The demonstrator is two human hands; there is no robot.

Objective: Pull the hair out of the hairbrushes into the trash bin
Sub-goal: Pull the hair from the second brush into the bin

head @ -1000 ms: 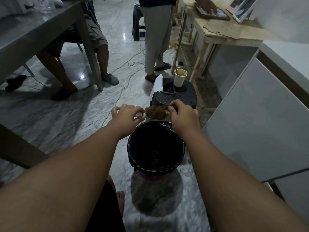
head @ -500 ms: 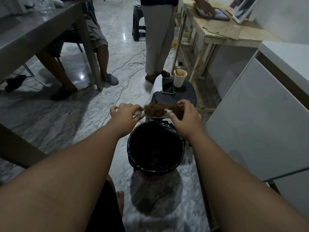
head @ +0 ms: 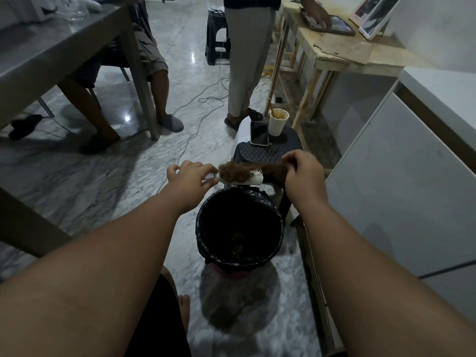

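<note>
- Marble floor (head: 77,176) fills the head view, bounded by a grey table (head: 51,52) at the left, a wooden bench (head: 334,55) at the far right and a white cabinet (head: 399,189) at the near right.
- A trash bin (head: 200,222) lined with a black bag is seen standing on the floor between the two forearms, and brown clumps (head: 238,239) are seen lying at its bottom.
- A white hairbrush (head: 253,179) is held roughly level, just above the far rim of the bin.
- The handle end of the brush is pinched by the left hand (head: 192,176), its thumb and fingers closed on it.
- Brown hair (head: 233,171) is matted over the bristles, and a strand of it is stretched to the right.
- That strand is clamped in the curled fingers of the right hand (head: 301,171), which is held beside the head of the brush.
- Compared with a second ago, the right hand is found further to the right; the hair, then a compact tuft between the hands, is now drawn out, and the white head of the brush is uncovered.
- The left hand is found almost where it was.
- A dark stool (head: 257,153) is seen beyond the bin, with a phone (head: 258,134) and a paper cup (head: 278,122) set on it side by side.
- A seated person (head: 144,57) is partly seen at the grey table, and a standing person (head: 247,60) by the bench.
</note>
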